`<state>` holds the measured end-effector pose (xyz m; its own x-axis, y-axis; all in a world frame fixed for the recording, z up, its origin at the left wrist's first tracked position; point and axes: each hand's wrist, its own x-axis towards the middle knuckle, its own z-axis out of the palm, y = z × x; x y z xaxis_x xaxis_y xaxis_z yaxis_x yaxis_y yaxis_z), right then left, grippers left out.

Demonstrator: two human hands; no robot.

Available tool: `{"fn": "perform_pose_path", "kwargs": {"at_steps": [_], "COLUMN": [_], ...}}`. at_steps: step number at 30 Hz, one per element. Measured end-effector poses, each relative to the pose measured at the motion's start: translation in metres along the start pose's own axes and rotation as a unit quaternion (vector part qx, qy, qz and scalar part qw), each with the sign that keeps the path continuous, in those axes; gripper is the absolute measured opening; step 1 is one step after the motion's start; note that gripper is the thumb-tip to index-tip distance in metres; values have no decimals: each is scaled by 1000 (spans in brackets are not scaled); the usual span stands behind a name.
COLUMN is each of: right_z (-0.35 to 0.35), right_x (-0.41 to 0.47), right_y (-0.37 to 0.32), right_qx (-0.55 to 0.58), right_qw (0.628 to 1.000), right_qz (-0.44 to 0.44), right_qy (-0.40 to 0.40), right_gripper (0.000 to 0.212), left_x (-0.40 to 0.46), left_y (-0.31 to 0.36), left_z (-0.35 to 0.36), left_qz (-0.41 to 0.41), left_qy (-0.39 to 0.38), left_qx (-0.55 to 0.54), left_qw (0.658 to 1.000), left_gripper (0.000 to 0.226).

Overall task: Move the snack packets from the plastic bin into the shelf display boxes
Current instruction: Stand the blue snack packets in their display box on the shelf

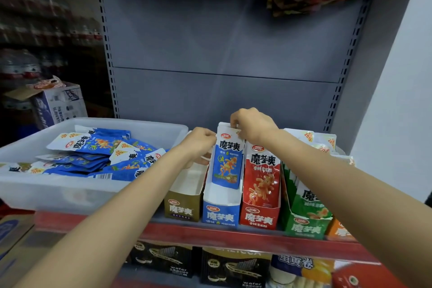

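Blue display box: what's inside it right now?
The blue box holds upright blue packets at its back, gripped at the top by both the left hand and right hand. The front part shows bare white floor. How many packets stand behind the front one is hidden.

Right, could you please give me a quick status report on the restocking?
Both hands gripping blue packets, upright in blue box. More packets in bin. Nothing in the way.
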<state>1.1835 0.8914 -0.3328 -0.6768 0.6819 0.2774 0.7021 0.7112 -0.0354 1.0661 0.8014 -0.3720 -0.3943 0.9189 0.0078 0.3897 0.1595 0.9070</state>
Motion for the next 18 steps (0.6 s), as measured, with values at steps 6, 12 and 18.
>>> {"fn": "perform_pose_path", "kwargs": {"at_steps": [6, 12, 18], "right_z": [2, 7, 35], "right_x": [-3, 4, 38], "right_y": [-13, -67, -145], "right_qx": [32, 239, 196], "right_qw": [996, 968, 968], "right_qz": [-25, -65, -125], "right_qy": [77, 37, -92], "right_gripper": [21, 22, 38], "left_x": [-2, -23, -29], "left_y": [-1, -25, -73], "left_z": [-11, -71, -154], "left_qz": [42, 139, 21], "left_qy": [70, 217, 215], "left_qx": [-11, 93, 248], "left_qw": [997, 962, 944], "left_gripper": [25, 14, 19]}}
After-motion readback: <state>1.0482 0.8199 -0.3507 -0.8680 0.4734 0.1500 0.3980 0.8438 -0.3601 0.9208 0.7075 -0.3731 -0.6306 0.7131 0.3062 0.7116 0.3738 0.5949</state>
